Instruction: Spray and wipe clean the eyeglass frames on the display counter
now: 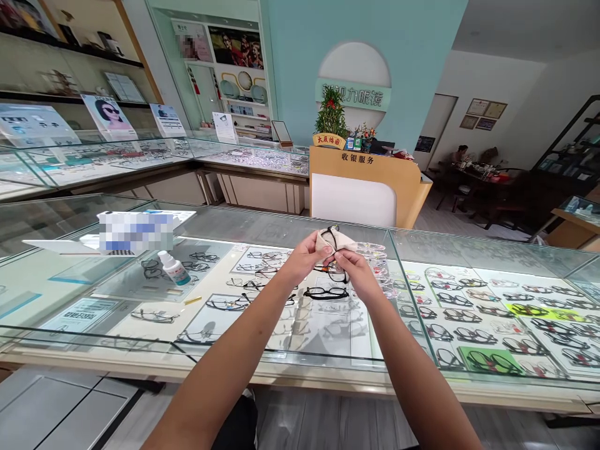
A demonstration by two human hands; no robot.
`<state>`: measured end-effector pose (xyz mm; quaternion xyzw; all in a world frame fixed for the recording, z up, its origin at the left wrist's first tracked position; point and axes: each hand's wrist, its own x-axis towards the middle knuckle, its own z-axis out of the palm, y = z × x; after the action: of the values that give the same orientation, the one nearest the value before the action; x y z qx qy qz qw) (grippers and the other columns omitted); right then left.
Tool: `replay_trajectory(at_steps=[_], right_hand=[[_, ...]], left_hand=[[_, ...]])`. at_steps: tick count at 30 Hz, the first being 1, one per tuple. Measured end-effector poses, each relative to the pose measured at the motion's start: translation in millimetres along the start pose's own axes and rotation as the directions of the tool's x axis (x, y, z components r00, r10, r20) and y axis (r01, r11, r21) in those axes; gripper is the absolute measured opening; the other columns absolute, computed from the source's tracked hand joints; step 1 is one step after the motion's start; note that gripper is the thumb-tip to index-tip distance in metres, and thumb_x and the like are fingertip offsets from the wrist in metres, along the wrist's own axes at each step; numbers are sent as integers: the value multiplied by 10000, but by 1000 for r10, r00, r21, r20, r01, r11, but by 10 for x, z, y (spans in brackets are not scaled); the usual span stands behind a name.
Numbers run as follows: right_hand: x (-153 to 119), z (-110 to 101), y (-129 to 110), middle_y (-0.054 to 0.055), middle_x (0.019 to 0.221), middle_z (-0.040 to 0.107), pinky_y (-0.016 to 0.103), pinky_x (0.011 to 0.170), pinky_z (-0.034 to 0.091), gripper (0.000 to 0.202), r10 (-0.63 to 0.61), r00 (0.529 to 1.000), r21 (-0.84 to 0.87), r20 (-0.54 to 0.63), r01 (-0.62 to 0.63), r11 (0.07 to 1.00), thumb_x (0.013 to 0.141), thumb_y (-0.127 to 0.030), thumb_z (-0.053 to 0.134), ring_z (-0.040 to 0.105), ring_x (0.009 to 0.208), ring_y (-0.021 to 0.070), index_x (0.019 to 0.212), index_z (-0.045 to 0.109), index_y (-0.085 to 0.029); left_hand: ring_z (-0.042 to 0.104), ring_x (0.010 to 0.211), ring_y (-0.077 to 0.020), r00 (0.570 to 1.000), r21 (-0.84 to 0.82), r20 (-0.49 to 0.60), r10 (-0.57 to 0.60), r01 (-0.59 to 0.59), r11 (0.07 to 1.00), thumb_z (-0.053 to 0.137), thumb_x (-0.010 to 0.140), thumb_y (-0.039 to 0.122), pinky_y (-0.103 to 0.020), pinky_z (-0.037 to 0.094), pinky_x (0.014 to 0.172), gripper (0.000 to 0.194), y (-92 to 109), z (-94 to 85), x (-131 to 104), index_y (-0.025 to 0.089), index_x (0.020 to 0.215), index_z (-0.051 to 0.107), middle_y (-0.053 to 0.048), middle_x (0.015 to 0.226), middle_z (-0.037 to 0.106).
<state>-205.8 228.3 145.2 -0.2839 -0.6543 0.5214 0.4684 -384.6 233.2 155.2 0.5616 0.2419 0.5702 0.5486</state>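
Note:
Above the glass counter, my left hand [307, 255] pinches a pale cloth [345, 242] folded around one lens of a pair of black-framed glasses [335, 272]. My right hand [355, 267] is closed on the same glasses near the middle of the frame, its fingers touching the cloth's lower edge. The other lens hangs below, between the hands. Another black pair [325, 292] lies just beneath them. Left of my arms, a white spray bottle [174, 269] with a teal label stands on the glass.
The glass display counter [394, 262] holds many rows of glasses. A white box [135, 234] and a yellow stick [192, 300] are on its left part. Beyond stands a wooden cashier desk [412, 181]. A person [459, 154] sits at a far table.

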Motion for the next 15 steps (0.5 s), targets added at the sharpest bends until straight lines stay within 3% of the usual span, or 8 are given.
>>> replay_trajectory(at_steps=[3, 8, 12, 15], right_hand=[[3, 35, -2, 27, 749, 625, 305, 689, 412, 494, 12, 1000, -34, 23, -11, 999, 893, -684, 679, 470, 719, 174, 859, 826, -214], [0, 68, 1, 43, 834, 713, 322, 769, 438, 476, 8, 998, -22, 68, -6, 1000, 913, -662, 673, 543, 772, 187, 850, 828, -216], [-6, 22, -31, 46, 869, 731, 337, 863, 454, 418, -24, 999, 11, 29, 24, 1000, 931, -619, 678, 603, 881, 217, 862, 831, -237], [-3, 3, -42, 39, 808, 693, 335, 815, 456, 446, -14, 1000, -4, -19, 14, 1000, 903, -657, 690, 569, 809, 208, 857, 833, -238]], left_hand=[[453, 521, -70, 997, 49, -75, 27, -24, 999, 869, 812, 514, -225, 376, 538, 453, -22, 73, -21, 194, 904, 561, 68, 637, 559], [397, 444, -82, 980, 116, -196, 30, -7, 993, 667, 934, 667, -230, 313, 475, 508, -54, 77, -23, 202, 787, 527, 67, 492, 472], [522, 561, -105, 995, 4, -88, -36, 37, 999, 802, 837, 628, -250, 432, 554, 495, -13, -19, 5, 178, 873, 599, 24, 666, 589], [552, 644, -107, 1000, -4, -4, -20, 20, 1000, 902, 774, 497, -256, 468, 634, 482, 8, -12, 6, 174, 1008, 631, 16, 779, 627]])
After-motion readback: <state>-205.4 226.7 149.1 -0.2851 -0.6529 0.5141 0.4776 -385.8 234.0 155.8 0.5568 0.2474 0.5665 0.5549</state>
